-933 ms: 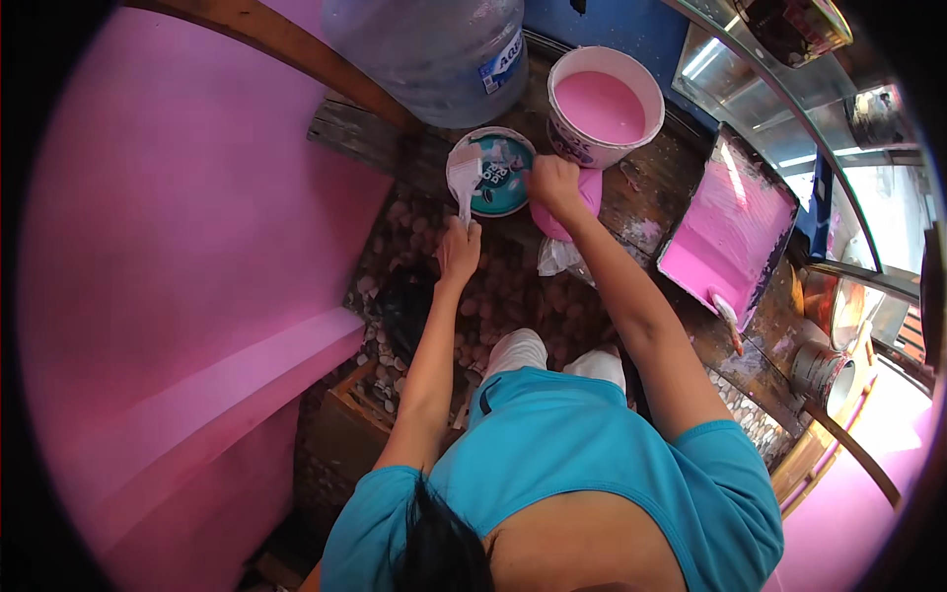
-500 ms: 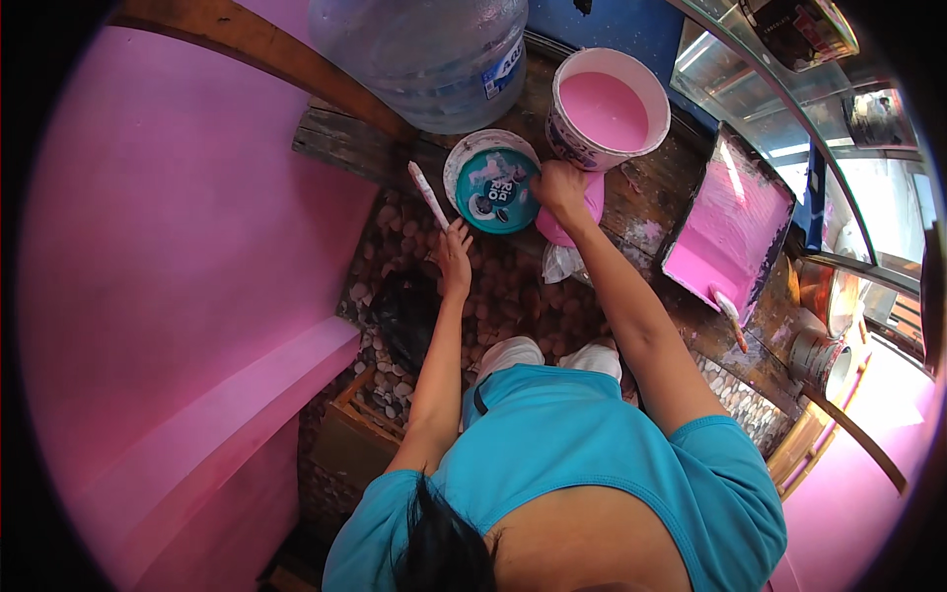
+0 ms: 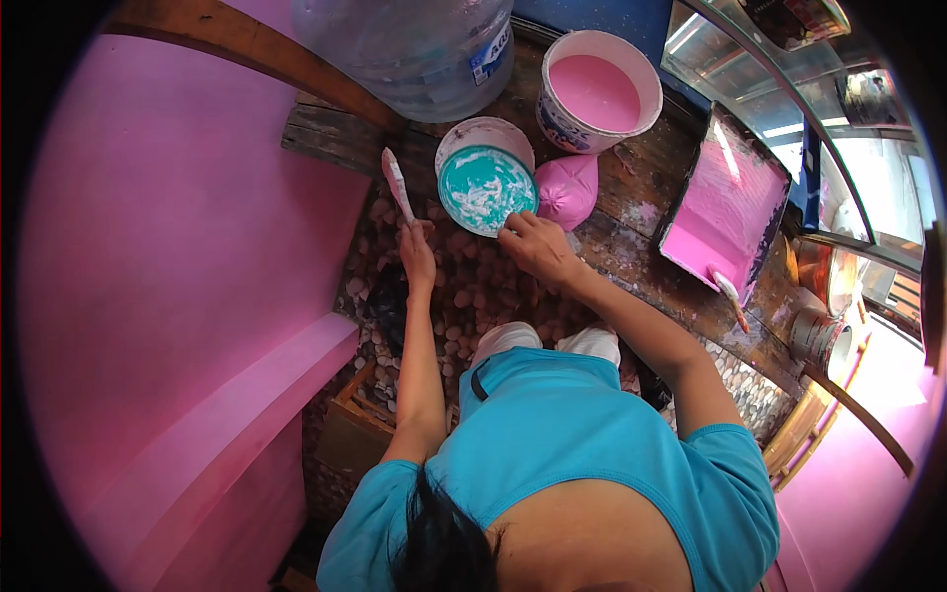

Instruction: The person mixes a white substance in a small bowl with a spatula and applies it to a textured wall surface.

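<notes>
In my left hand (image 3: 418,259) is a slim paintbrush (image 3: 396,184), upright and smeared with pale paint. My right hand (image 3: 538,247) pinches the near right edge of a round teal lid (image 3: 485,189), whose face carries white paint streaks. The lid leans in front of a white tub (image 3: 493,128) and hides most of it, so what the tub holds cannot be seen. Right beside the lid lies a knotted plastic bag of pink paint (image 3: 569,187). Behind the bag stands a larger bucket (image 3: 596,92) filled with pink paint.
On the wooden bench at right rests a paint tray (image 3: 725,197) with pink paint and a brush (image 3: 728,296) on its edge. A big clear water jug (image 3: 404,59) stands at the back. A pink wall (image 3: 197,227) rises on the left; pebbles (image 3: 473,296) cover the ground.
The lid has been turned over, from its printed face to its streaked face. My right hand moved from the bag's side to the lid's near edge. My left hand shifted left with the brush.
</notes>
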The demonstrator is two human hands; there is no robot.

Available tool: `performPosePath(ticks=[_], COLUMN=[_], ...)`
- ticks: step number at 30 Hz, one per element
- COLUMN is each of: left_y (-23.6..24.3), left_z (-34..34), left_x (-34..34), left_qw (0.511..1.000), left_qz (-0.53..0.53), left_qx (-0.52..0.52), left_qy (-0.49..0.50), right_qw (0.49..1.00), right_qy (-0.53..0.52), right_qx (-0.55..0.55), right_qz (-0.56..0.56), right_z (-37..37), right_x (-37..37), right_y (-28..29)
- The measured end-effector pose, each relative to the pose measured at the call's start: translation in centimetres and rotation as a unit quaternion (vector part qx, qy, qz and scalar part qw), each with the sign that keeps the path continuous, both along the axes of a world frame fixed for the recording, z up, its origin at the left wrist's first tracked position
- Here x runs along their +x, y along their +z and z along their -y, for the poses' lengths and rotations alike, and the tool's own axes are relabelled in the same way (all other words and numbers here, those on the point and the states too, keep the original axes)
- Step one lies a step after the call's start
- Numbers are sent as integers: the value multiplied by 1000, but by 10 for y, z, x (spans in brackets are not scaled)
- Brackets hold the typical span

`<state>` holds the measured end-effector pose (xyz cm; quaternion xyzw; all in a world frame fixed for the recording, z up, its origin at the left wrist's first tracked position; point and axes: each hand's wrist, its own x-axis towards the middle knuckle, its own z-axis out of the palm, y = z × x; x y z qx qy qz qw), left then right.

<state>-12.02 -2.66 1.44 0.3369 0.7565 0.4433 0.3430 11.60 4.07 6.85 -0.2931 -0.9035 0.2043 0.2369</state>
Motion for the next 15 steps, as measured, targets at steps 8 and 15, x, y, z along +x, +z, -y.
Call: performPosePath(ticks=[8,15], left_y=[9,3], left_z=[-8,-49], left_x=[-23,5], left_qw=[990,935], left_qz=[-135,-248], left_qx=[-24,-76], left_qy=[-45,-240], right_qw=[997,999], right_qy=[76,-2], right_qx=[-4,-32], right_qz=[24,-17], right_z=[13,89], right_x=[12,86], right_y=[3,51])
